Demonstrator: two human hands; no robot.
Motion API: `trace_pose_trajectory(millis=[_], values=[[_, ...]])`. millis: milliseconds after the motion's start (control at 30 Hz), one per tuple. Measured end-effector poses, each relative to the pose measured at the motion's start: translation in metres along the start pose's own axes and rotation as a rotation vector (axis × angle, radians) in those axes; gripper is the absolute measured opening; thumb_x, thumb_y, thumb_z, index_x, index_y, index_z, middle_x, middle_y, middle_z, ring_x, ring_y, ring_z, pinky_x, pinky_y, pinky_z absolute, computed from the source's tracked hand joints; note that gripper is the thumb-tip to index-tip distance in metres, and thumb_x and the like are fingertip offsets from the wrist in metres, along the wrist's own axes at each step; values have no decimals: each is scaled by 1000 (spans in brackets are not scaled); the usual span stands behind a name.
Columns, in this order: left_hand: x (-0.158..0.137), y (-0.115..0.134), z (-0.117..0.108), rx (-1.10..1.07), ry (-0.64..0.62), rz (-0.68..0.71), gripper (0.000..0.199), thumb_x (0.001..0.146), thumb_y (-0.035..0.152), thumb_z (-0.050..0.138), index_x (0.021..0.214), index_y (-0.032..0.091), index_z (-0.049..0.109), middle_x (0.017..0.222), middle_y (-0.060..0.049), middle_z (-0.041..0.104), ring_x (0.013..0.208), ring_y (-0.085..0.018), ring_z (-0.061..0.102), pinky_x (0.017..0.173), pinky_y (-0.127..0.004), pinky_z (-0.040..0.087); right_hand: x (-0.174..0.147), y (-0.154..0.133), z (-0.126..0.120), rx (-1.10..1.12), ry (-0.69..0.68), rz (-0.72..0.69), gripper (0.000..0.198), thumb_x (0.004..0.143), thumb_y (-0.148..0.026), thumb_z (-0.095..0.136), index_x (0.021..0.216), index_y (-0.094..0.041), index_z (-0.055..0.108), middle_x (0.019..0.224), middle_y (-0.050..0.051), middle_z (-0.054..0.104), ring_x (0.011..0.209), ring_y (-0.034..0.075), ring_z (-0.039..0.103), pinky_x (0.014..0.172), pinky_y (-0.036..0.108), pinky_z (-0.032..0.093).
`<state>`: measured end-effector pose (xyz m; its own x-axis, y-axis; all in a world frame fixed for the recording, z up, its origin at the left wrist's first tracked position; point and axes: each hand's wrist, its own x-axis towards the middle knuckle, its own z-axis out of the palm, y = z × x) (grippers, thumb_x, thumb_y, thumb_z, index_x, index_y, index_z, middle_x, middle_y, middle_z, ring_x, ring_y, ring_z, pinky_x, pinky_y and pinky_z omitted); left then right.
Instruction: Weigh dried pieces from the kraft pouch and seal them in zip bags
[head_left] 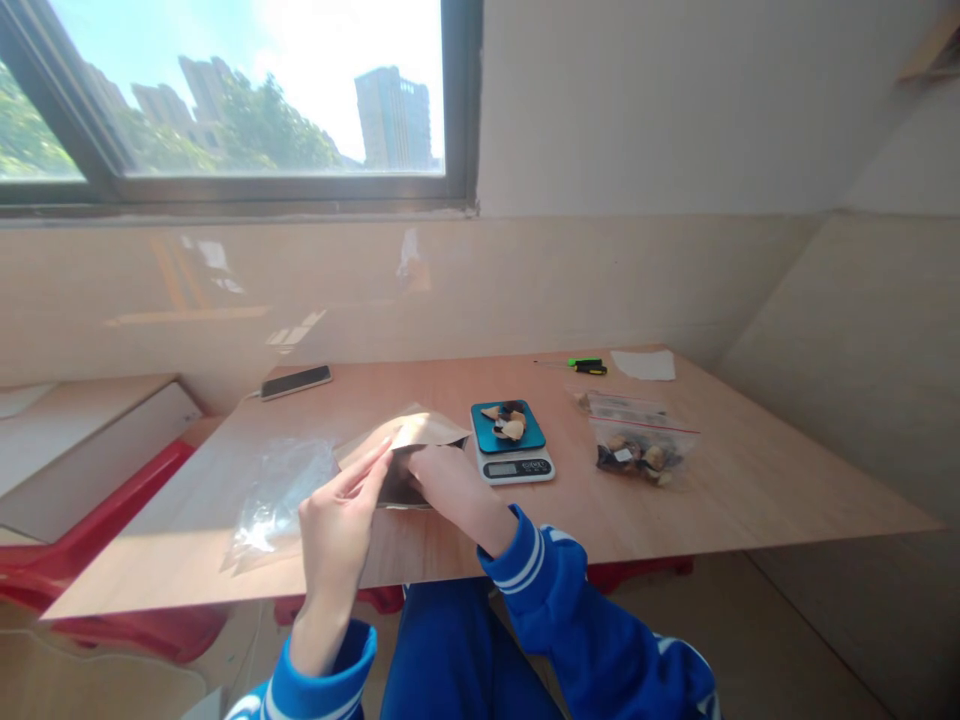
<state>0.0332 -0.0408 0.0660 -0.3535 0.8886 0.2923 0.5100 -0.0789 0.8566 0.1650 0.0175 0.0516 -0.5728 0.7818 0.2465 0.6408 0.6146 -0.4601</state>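
Note:
A brown paper bag (420, 428) lies on the table with its mouth towards me. My left hand (341, 510) pinches the bag's edge at the left side of the opening. Inside the mouth, the fingers of my right hand (442, 480) are out of sight, so what they touch is hidden. Just right of the bag stands a small white digital scale (534, 466) with a blue-green platform. Several tan and dark dried pieces (511, 424) rest on that platform.
Right of the scale lies a clear zip bag (645, 450) of similar pieces. Clear plastic bags (281, 500) lie at the left. Towards the back are a phone (295, 382), screwdrivers (589, 366) and a white paper (643, 365). A red stool (142, 520) stands beside the table.

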Motion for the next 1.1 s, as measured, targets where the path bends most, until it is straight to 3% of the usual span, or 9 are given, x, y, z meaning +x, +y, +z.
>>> trace_pose_trajectory(millis=[100, 400, 567, 700, 833, 933, 1000, 1100], values=[[1, 2, -2, 12, 12, -12, 25, 77, 41, 64, 97, 31, 75, 101, 4, 74, 104, -23, 67, 88, -30, 54, -13, -2, -6, -38, 3, 8, 24, 86, -7, 50, 88, -17, 71, 92, 9, 74, 84, 24, 70, 75, 31, 52], [1, 2, -3, 28, 15, 9, 24, 76, 40, 65, 96, 30, 76, 99, 3, 74, 105, -24, 66, 84, -28, 56, -31, -11, -24, 26, 64, 5, 24, 87, -7, 53, 96, -19, 71, 100, 6, 74, 93, 20, 68, 81, 28, 50], [1, 1, -5, 26, 0, 26, 26, 77, 42, 64, 97, 30, 75, 100, 3, 74, 104, -23, 67, 81, -26, 57, -45, -8, -37, 268, 151, -31, 17, 87, -15, 56, 94, -21, 71, 94, 2, 74, 87, 16, 68, 78, 26, 50], [2, 2, -7, 29, 18, 17, 28, 77, 43, 63, 98, 29, 75, 101, 2, 74, 106, -24, 66, 87, -29, 55, -65, 33, -56, 439, 404, 47, 16, 84, -30, 61, 93, -21, 71, 93, 3, 73, 85, 17, 67, 77, 28, 51], [1, 2, -6, 26, 31, 36, 26, 77, 41, 64, 97, 29, 75, 100, 2, 74, 106, -24, 66, 85, -28, 56, -84, 108, -55, 166, 672, 411, 20, 82, -32, 58, 89, -17, 69, 86, 9, 72, 74, 21, 65, 71, 33, 51], [0, 1, -4, 13, 8, 51, 23, 77, 39, 64, 95, 30, 76, 100, 3, 74, 103, -23, 67, 81, -27, 57, -94, 152, -37, -73, 626, 590, 22, 83, -24, 51, 91, -15, 69, 88, 10, 70, 75, 22, 63, 73, 35, 49], [0, 1, -4, 8, -3, 48, 23, 77, 38, 65, 95, 29, 76, 100, 2, 74, 101, -23, 68, 78, -26, 58, -97, 166, -25, -147, 556, 602, 23, 82, -21, 51, 92, -16, 70, 92, 11, 68, 82, 23, 63, 78, 37, 49], [0, 2, -4, 8, 1, 45, 23, 77, 38, 64, 95, 29, 76, 100, 3, 74, 101, -23, 68, 79, -26, 58, -97, 165, -19, -186, 507, 561, 25, 80, -17, 52, 95, -16, 72, 100, 14, 66, 96, 27, 60, 86, 41, 46]])
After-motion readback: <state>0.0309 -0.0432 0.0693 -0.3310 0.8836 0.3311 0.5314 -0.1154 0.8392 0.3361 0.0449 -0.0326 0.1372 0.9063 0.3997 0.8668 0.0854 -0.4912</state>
